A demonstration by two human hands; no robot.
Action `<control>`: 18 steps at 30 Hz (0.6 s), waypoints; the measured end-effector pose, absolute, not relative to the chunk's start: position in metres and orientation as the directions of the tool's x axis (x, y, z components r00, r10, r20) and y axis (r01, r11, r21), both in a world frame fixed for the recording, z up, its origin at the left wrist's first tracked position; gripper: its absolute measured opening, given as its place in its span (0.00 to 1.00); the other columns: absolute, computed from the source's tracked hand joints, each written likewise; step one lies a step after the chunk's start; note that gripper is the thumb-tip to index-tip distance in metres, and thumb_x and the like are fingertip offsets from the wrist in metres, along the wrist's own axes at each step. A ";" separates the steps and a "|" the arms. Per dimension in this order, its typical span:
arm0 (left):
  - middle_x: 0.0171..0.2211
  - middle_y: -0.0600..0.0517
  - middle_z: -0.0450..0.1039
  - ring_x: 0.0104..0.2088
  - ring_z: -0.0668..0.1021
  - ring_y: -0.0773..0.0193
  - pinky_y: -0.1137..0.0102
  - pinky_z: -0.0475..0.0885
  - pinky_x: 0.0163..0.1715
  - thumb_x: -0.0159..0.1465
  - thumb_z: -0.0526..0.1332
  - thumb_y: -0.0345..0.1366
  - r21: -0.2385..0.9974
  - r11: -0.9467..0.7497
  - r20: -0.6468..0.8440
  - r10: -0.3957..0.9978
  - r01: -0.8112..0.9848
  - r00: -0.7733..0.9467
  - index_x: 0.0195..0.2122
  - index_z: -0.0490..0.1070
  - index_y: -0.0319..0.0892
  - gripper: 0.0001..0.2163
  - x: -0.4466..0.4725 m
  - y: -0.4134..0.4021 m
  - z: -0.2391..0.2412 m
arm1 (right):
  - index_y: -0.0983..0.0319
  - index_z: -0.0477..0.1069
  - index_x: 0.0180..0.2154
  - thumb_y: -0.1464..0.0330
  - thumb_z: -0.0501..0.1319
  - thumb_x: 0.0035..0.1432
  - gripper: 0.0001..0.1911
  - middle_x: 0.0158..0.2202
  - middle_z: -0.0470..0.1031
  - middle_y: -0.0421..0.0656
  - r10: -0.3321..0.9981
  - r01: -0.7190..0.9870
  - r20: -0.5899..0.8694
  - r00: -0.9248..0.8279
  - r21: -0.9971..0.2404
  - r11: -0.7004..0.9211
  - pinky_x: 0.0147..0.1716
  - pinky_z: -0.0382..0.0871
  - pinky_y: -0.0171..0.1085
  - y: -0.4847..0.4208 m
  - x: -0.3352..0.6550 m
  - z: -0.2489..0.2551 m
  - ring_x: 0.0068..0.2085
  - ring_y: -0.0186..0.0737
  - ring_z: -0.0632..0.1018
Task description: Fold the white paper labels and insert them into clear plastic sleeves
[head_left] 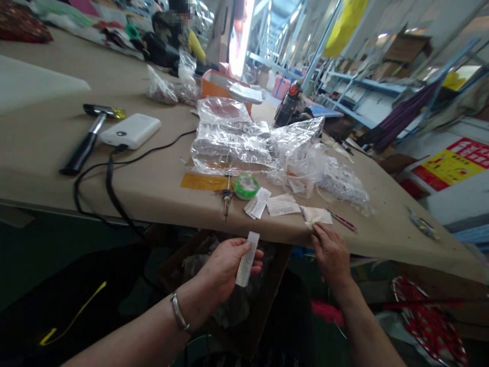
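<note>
Between the thumb and fingers of my left hand [229, 265] is a narrow white printed label strip [247, 260], held just off the table's front edge. My right hand [331, 252] rests at that edge, its fingertips touching a small stack of printed labels [318, 215]; thumb and fingers look apart. Left of that stack lie a second label stack [283, 205] and a fanned third one [258, 204]. A green roll of tape [246, 186] and a soldering iron [226, 200] lie nearby. Pink-handled tweezers [344, 222] lie just right of the stack under my right fingertips.
Clear plastic bags [233, 142] cover the table's middle. A hammer [91, 135] and a white power bank [132, 131] with a black cable lie left. Cutters [423, 225] lie right. An orange box [217, 84] stands behind; below, an open carton [277, 285] holds plastic. A person sits far back.
</note>
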State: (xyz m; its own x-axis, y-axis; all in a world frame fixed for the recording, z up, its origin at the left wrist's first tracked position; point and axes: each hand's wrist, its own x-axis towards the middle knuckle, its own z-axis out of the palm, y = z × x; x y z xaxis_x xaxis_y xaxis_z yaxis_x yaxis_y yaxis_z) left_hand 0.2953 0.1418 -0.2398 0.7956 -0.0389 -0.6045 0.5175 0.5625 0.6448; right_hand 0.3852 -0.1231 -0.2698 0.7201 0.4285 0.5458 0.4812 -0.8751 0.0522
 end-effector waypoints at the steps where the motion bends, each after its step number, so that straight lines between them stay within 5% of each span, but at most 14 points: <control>1: 0.29 0.45 0.75 0.23 0.77 0.65 0.69 0.75 0.25 0.61 0.58 0.31 0.647 0.559 -0.606 -0.036 0.519 0.795 0.35 0.69 0.33 0.05 0.295 0.142 -0.240 | 0.62 0.71 0.47 0.66 0.54 0.61 0.14 0.47 0.74 0.49 0.426 0.502 0.562 0.709 0.022 -0.865 0.48 0.65 0.48 -0.126 0.387 -0.269 0.49 0.48 0.73; 9: 0.28 0.45 0.74 0.22 0.75 0.66 0.70 0.73 0.24 0.61 0.57 0.31 0.644 0.558 -0.620 -0.020 0.524 0.784 0.35 0.69 0.33 0.06 0.293 0.140 -0.237 | 0.61 0.73 0.34 0.68 0.59 0.58 0.05 0.37 0.77 0.46 0.183 0.608 0.717 0.672 -0.394 -0.689 0.45 0.70 0.46 -0.092 0.365 -0.250 0.41 0.43 0.78; 12: 0.27 0.46 0.74 0.21 0.74 0.66 0.70 0.72 0.23 0.60 0.58 0.31 0.610 0.609 -0.611 -0.045 0.507 0.790 0.34 0.70 0.34 0.05 0.293 0.138 -0.238 | 0.59 0.71 0.38 0.73 0.58 0.57 0.07 0.42 0.76 0.46 0.366 0.766 0.696 0.618 -0.426 -0.482 0.48 0.70 0.49 -0.051 0.337 -0.247 0.48 0.46 0.75; 15: 0.24 0.47 0.73 0.20 0.73 0.69 0.74 0.68 0.22 0.57 0.58 0.26 0.559 0.705 -0.551 -0.078 0.437 0.831 0.28 0.71 0.33 0.04 0.293 0.138 -0.240 | 0.58 0.71 0.39 0.75 0.58 0.57 0.09 0.42 0.76 0.46 0.623 0.894 0.642 0.447 -0.336 -0.295 0.49 0.69 0.50 -0.014 0.317 -0.252 0.51 0.47 0.73; 18: 0.23 0.48 0.72 0.21 0.72 0.70 0.76 0.65 0.22 0.53 0.59 0.23 0.555 0.751 -0.541 0.000 0.357 0.841 0.23 0.71 0.34 0.04 0.293 0.140 -0.243 | 0.60 0.71 0.38 0.75 0.56 0.58 0.08 0.41 0.77 0.46 0.724 0.939 0.599 0.343 -0.252 -0.236 0.51 0.68 0.48 0.005 0.311 -0.260 0.52 0.45 0.73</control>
